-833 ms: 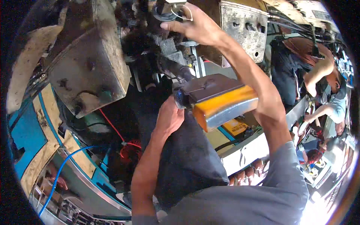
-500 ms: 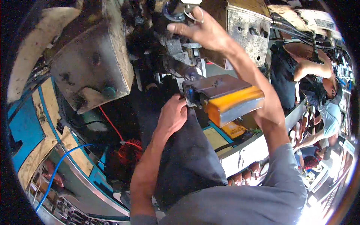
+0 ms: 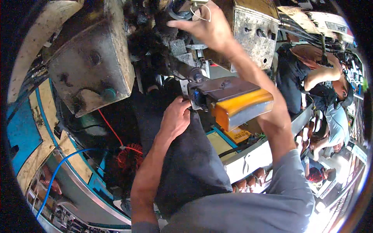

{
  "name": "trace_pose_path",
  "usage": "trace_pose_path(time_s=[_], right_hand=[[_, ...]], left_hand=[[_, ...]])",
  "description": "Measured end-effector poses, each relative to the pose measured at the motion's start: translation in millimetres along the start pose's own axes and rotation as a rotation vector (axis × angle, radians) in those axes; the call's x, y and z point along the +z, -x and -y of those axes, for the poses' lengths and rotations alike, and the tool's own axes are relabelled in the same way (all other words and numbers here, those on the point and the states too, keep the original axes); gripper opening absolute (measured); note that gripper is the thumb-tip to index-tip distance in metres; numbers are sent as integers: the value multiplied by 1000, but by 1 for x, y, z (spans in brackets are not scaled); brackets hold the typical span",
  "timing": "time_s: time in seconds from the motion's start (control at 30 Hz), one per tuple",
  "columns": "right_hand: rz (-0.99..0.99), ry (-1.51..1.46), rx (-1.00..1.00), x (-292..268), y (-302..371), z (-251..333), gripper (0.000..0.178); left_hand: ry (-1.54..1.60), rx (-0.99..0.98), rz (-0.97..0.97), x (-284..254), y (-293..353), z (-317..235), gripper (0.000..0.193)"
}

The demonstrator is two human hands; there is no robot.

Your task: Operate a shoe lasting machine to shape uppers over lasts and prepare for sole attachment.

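Left hand (image 3: 176, 119) curls its fingers at the 8 o'clock corner of a metal head (image 3: 225, 87) bearing a yellow block (image 3: 243, 102); I can't tell whether it grips. Toward 12 o'clock, the right hand (image 3: 213, 29) stretches its thumb toward 9, grasp unclear. Near mid-view, the block's long axis runs 8 to 2 o'clock, broad side toward 5. It sits slightly farther toward 3 o'clock than a moment ago.

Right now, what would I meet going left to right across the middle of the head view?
Blue panel → red coiled hose → left hand → orange-yellow block → co-worker in a light-blue shirt.
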State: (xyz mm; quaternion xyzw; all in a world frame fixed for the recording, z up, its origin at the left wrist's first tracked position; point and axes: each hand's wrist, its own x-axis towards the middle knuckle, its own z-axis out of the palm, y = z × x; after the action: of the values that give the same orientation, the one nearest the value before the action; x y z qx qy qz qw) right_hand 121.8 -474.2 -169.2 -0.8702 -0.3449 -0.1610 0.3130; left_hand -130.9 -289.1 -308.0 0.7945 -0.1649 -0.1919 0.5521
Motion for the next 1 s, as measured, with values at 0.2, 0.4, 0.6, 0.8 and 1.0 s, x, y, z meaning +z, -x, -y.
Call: trace_pose_path(time_s=[0.2, 0.4, 0.6, 0.8, 1.0], right_hand=[[-178, -426, 433, 10, -1, 22, 76], [-200, -66, 294, 5, 3, 12, 74], [87, 109, 490, -24, 25, 28, 86], [171, 342, 501, -218, 185, 118, 83], [-347, 735, 1320, -382, 507, 324, 55]], left_hand=[[136, -107, 35, -2, 0, 4, 38], [53, -47, -27, -11, -1, -20, 31], [-41, 22, 31, -23, -10, -37, 35], [-67, 62, 83, -34, -10, -49, 49], [-73, 216, -85, -64, -21, 49, 46]])
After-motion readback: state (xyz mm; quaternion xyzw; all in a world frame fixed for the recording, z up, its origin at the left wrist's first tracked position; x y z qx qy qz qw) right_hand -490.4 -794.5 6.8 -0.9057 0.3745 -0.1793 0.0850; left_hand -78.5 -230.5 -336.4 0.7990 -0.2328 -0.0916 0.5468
